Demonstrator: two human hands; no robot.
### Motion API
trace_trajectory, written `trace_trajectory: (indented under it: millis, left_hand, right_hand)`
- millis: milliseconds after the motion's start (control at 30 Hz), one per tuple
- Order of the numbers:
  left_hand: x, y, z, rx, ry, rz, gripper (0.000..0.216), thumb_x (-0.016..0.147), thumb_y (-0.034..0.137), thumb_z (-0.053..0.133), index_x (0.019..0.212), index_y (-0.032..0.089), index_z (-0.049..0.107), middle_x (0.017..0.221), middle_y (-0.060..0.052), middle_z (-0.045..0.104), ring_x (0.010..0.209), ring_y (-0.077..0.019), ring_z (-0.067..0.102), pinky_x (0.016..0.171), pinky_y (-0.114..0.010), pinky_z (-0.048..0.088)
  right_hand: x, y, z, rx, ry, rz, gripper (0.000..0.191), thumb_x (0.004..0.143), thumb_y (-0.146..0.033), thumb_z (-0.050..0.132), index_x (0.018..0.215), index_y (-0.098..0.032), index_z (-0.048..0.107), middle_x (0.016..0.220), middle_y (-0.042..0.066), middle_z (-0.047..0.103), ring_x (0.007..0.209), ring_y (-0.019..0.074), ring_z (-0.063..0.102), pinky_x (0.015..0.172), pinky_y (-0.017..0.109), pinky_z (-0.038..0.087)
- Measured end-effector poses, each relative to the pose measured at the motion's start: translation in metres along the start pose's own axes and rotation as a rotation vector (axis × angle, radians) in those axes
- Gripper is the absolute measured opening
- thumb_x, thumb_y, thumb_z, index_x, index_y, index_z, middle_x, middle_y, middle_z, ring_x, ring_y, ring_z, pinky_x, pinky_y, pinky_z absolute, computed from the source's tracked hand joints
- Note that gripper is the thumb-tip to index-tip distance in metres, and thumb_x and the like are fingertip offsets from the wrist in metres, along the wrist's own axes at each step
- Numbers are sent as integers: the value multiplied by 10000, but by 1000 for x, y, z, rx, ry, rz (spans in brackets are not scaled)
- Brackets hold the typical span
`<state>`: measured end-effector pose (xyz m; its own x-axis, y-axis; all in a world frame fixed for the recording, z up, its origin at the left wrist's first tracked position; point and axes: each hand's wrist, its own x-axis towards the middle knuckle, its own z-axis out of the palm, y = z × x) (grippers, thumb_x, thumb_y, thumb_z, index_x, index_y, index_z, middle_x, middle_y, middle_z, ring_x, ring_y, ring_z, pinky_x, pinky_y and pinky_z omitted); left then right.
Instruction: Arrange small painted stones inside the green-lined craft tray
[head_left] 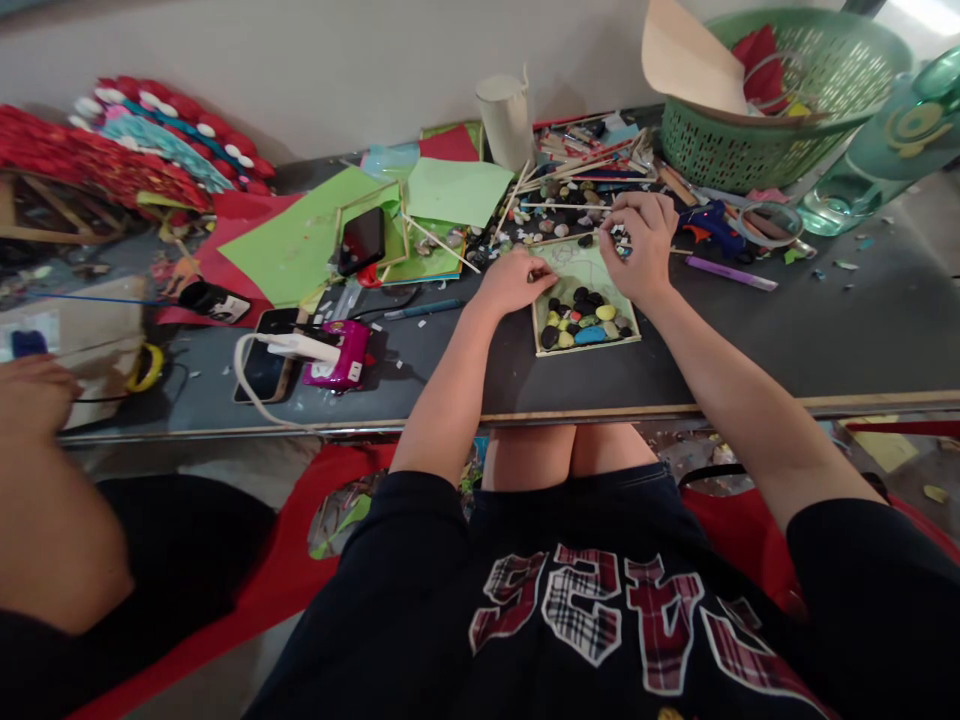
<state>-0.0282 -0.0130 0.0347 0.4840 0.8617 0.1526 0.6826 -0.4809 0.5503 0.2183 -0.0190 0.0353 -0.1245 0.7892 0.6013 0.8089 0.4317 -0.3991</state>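
A square panel (585, 268) with a pale, thin-edged border lies on the table in front of me. Black, yellow, grey and blue pebbles (589, 318) cover its near half; faint drawn lines show on the far half. My left hand (517, 280) rests at the panel's left edge, fingers bent and closed against it. Over the far right corner is my right hand (643, 240), its thumb and fingertips pinched together. Whatever the pinch holds is too small or hidden to make out. Loose pebbles (551, 228) and small chips lie just beyond the panel.
Thin sticks (585, 165), a white cup (506, 120) and a green basket (742, 140) stand behind. At right are a blue glue gun (712, 230), purple stick (731, 273) and water bottle (862, 170). Phones, a pink power adapter (337, 355) and a co-worker's hand (34, 395) are left.
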Motion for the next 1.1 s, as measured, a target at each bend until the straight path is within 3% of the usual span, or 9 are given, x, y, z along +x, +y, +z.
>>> trace_trajectory:
  millis: [67, 167, 233, 367, 500, 800, 1000, 1100]
  left_hand:
    - [-1, 1, -4, 5, 9, 44, 270, 973, 381, 631, 1130, 229, 788, 1175, -110, 741, 1224, -309, 639, 1126, -482, 481]
    - [-2, 5, -9, -14, -181, 109, 346, 1016, 280, 551, 1320, 300, 715, 1437, -69, 642, 1353, -272, 568, 1169, -442, 437]
    - [-2, 8, -10, 33, -231, 97, 333, 1026, 280, 541, 1302, 284, 726, 1351, -79, 688, 1287, -276, 596, 1133, -448, 449]
    - [2, 8, -2, 107, -97, 73, 249, 976, 348, 663, 1154, 207, 765, 1134, -109, 743, 1154, -294, 635, 1067, -467, 464]
    - [4, 8, 4, -17, -144, 132, 225, 953, 313, 704, 1147, 217, 765, 1166, -87, 754, 1141, -253, 658, 1036, -402, 484]
    - [-2, 21, 1, -66, -122, 77, 212, 946, 341, 720, 1101, 219, 798, 1104, -87, 777, 1133, -260, 665, 1028, -414, 503]
    - [2, 9, 5, -22, -196, 85, 260, 930, 338, 727, 1165, 231, 761, 1304, -109, 687, 1323, -294, 572, 1142, -437, 438]
    - [4, 10, 5, 3, -153, 2, 273, 889, 290, 764, 1128, 167, 718, 1187, -125, 701, 1197, -286, 628, 1048, -398, 492]
  right_hand:
    - [0, 2, 2, 20, 5, -9, 276, 995, -469, 496, 1074, -296, 696, 1320, 124, 629, 1362, 377, 479, 1154, 687, 354]
    - [0, 5, 4, 63, 42, -48, 283, 988, -494, 515, 1034, -278, 693, 1284, 129, 639, 1319, 375, 506, 1134, 691, 376]
    - [0, 8, 6, 85, 62, -70, 293, 984, -513, 524, 1012, -272, 688, 1263, 130, 646, 1293, 372, 519, 1122, 694, 389]
    - [0, 10, 8, 103, 73, -80, 306, 982, -541, 528, 1004, -275, 677, 1258, 123, 645, 1289, 369, 522, 1125, 705, 382]
    - [0, 9, 6, 98, 56, -76, 299, 978, -534, 536, 1004, -271, 676, 1265, 124, 641, 1291, 373, 518, 1122, 705, 381]
    - [1, 9, 5, 90, 10, -57, 266, 986, -495, 542, 1022, -268, 676, 1284, 124, 616, 1335, 380, 492, 1152, 710, 353]
    - [1, 11, 6, 83, 55, -84, 228, 984, -460, 555, 1018, -272, 680, 1264, 117, 635, 1307, 370, 516, 1133, 709, 387]
    - [1, 12, 7, 84, 52, -82, 227, 980, -453, 556, 1010, -266, 680, 1269, 122, 639, 1297, 369, 526, 1127, 705, 394]
